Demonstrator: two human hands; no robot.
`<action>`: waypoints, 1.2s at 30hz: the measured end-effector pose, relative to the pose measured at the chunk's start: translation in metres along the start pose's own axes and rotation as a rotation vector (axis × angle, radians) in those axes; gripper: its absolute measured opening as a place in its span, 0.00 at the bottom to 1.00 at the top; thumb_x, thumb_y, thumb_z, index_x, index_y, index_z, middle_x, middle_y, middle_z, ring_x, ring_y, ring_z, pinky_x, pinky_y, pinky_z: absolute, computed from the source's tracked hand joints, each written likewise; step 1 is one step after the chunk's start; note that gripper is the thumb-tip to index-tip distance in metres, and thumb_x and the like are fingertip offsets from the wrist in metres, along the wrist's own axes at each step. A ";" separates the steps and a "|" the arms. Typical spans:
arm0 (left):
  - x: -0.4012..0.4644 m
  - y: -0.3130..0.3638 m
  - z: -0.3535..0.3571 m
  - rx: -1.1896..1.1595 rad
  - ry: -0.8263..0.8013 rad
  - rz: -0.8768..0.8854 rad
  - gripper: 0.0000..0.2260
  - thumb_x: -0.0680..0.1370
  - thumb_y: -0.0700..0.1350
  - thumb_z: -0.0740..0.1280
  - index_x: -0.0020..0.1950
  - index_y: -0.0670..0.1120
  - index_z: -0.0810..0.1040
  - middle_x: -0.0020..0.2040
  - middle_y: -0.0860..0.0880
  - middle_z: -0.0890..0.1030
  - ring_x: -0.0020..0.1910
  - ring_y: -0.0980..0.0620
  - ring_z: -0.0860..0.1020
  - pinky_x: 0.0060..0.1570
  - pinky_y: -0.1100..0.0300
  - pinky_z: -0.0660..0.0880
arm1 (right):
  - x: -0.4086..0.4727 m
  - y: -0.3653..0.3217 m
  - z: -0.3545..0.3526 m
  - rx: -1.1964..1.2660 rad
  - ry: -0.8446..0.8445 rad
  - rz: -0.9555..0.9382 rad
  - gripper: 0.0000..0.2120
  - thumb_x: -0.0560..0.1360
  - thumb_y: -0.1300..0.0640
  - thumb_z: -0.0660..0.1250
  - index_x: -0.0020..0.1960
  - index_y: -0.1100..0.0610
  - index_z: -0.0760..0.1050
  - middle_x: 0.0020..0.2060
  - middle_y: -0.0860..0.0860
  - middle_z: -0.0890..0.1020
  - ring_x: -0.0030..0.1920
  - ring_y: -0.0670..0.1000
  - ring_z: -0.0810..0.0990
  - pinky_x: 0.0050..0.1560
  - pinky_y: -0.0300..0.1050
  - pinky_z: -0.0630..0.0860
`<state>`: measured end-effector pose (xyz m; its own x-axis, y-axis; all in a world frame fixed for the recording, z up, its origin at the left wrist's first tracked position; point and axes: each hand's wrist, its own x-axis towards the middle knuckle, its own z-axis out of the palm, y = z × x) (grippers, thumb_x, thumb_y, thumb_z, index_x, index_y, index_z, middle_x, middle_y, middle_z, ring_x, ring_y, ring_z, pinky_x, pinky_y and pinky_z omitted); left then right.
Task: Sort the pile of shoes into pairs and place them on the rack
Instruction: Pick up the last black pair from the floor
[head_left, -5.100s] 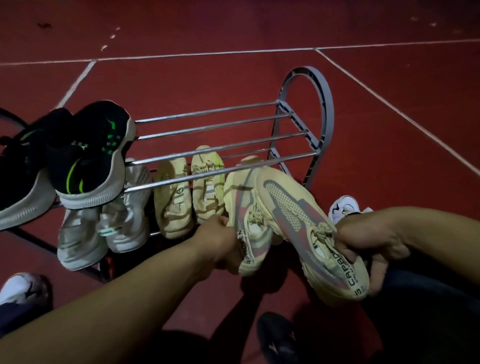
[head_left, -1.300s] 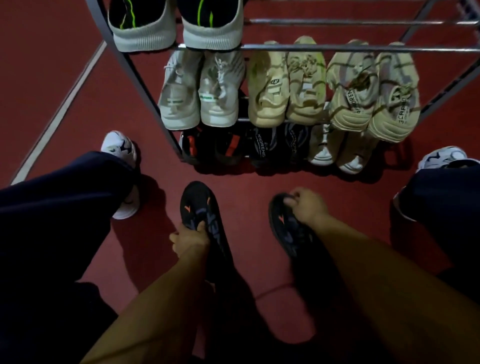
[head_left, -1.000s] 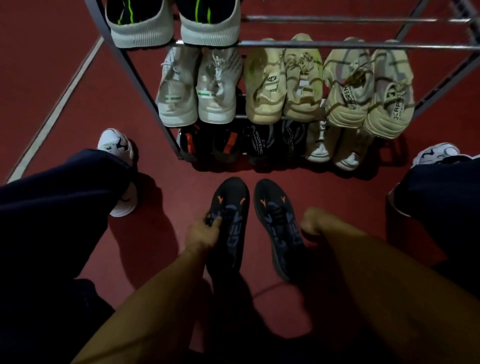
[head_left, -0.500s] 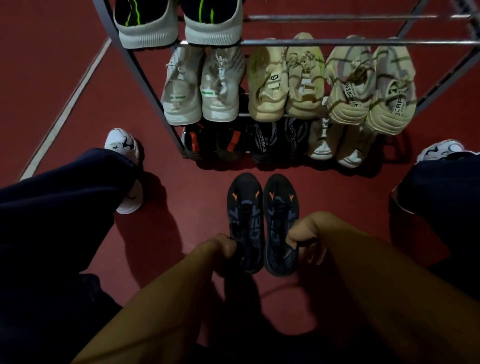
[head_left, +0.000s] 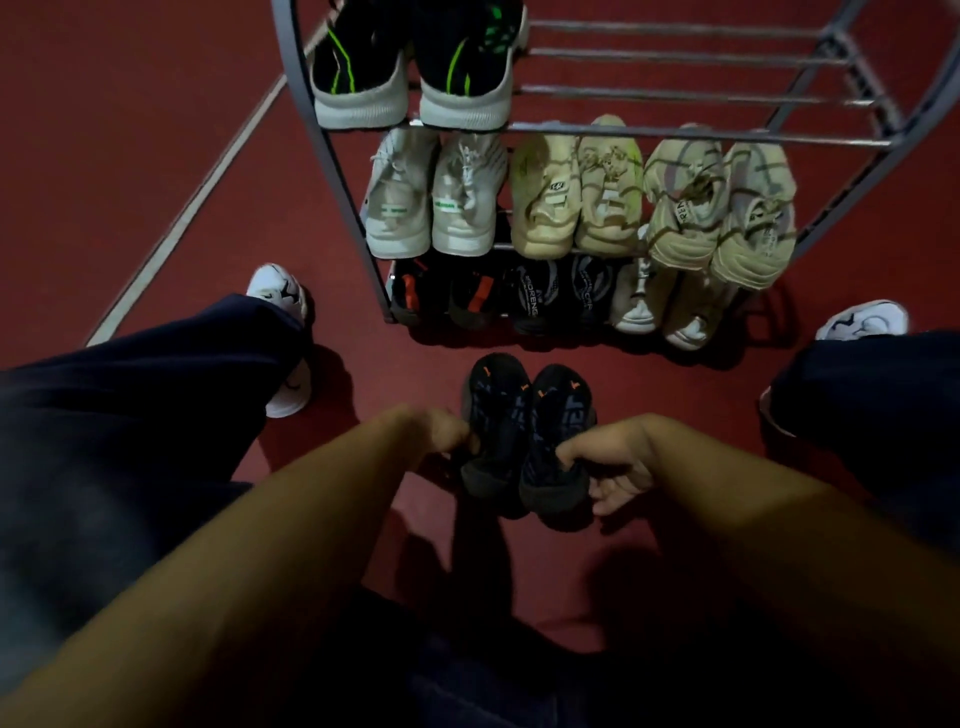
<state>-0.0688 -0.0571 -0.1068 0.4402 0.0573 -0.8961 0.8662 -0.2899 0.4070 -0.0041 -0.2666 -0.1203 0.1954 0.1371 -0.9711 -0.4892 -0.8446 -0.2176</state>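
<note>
Two black shoes with orange marks lie side by side, toes toward the rack: the left black shoe (head_left: 493, 421) and the right black shoe (head_left: 558, 431). My left hand (head_left: 441, 434) grips the left one at its heel side. My right hand (head_left: 613, 462) has fingers in the collar of the right one. The grey metal rack (head_left: 332, 171) stands just beyond. Its top shelf carries a black and green pair (head_left: 415, 67) at the left. The middle shelf carries a white pair (head_left: 436, 192), a cream pair (head_left: 576, 187) and a beige striped pair (head_left: 722, 208).
The bottom shelf holds a black and red pair (head_left: 441, 291), a black pair (head_left: 561, 291) and a white pair (head_left: 665, 306). My legs in dark trousers (head_left: 130, 415) and white shoes (head_left: 280, 296) flank the spot on the red floor (head_left: 156, 104). The top shelf's right bars (head_left: 675, 57) are bare.
Since the beige pair went onto the middle shelf, both hands took the two black shoes from the floor, brought them together side by side, and now hold them slightly nearer me.
</note>
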 end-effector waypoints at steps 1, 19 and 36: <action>-0.013 0.007 -0.003 0.038 -0.003 0.014 0.06 0.80 0.38 0.62 0.55 0.37 0.74 0.49 0.41 0.77 0.44 0.42 0.78 0.56 0.46 0.79 | -0.015 -0.001 0.000 0.045 0.012 -0.014 0.08 0.73 0.56 0.65 0.49 0.59 0.73 0.28 0.53 0.73 0.22 0.49 0.71 0.31 0.42 0.80; -0.241 0.184 -0.058 -0.066 0.163 0.552 0.09 0.80 0.39 0.64 0.59 0.41 0.77 0.50 0.44 0.80 0.48 0.44 0.80 0.41 0.52 0.80 | -0.313 -0.070 -0.089 0.147 0.334 -0.542 0.14 0.79 0.59 0.58 0.64 0.58 0.69 0.49 0.59 0.73 0.33 0.53 0.73 0.37 0.48 0.83; -0.123 0.296 -0.078 0.323 0.612 0.664 0.15 0.79 0.46 0.66 0.62 0.39 0.75 0.56 0.41 0.80 0.50 0.41 0.80 0.40 0.52 0.79 | -0.200 -0.154 -0.195 0.125 0.903 -0.659 0.14 0.79 0.57 0.55 0.55 0.60 0.76 0.52 0.63 0.81 0.47 0.65 0.82 0.48 0.58 0.81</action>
<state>0.1515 -0.0758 0.1379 0.9442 0.2494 -0.2150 0.3289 -0.6869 0.6480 0.1976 -0.2649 0.1262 0.9665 0.0698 -0.2469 -0.1347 -0.6811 -0.7197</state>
